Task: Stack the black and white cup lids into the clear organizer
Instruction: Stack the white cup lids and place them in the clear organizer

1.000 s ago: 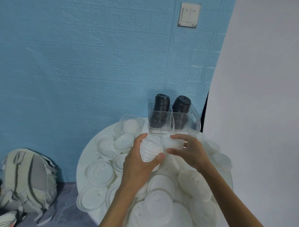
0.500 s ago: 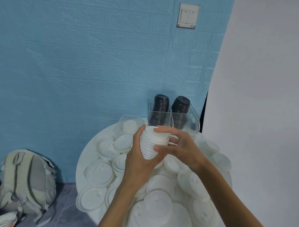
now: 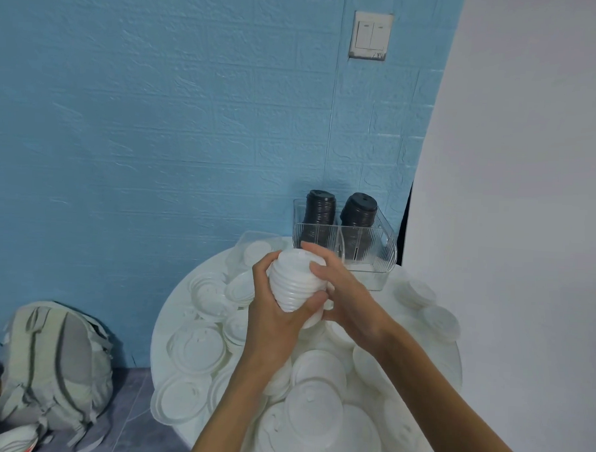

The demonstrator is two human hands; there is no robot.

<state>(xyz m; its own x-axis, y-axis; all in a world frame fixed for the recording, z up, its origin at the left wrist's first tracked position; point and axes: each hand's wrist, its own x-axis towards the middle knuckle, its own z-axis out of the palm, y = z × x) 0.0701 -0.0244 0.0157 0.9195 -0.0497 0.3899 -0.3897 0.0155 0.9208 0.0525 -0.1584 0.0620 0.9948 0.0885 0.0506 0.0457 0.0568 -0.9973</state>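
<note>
We hold a white stack (image 3: 296,282) of nested lids above the tabletop (image 3: 180,309), just in front of the organizer (image 3: 374,253). Our left hand (image 3: 275,320) wraps the stack from below and behind, its grip curled round the ribbed side with the thumb (image 3: 315,303) pressed across the lower edge. Our right hand (image 3: 348,299) comes in from the right; its grip is curled over the top of the stack, fingertips on the topmost lid and thumb on the side. The stack tilts, its top leaning toward the organizer.

The organizer stands at the far edge of the tabletop, against the blue wall (image 3: 158,117). In its rear compartments stand two black stacks (image 3: 319,209), side by side, rising above the clear walls. Whether the front compartment holds anything, we cannot tell.

Loose white lids (image 3: 197,353) lie scattered over the tabletop on all sides of the organizer's near face, many overlapping, some hanging over the rim.

Left of the tabletop, on the floor, a backpack (image 3: 54,369) leans near the wall. A switch (image 3: 369,36) sits on the wall high above the organizer.
</note>
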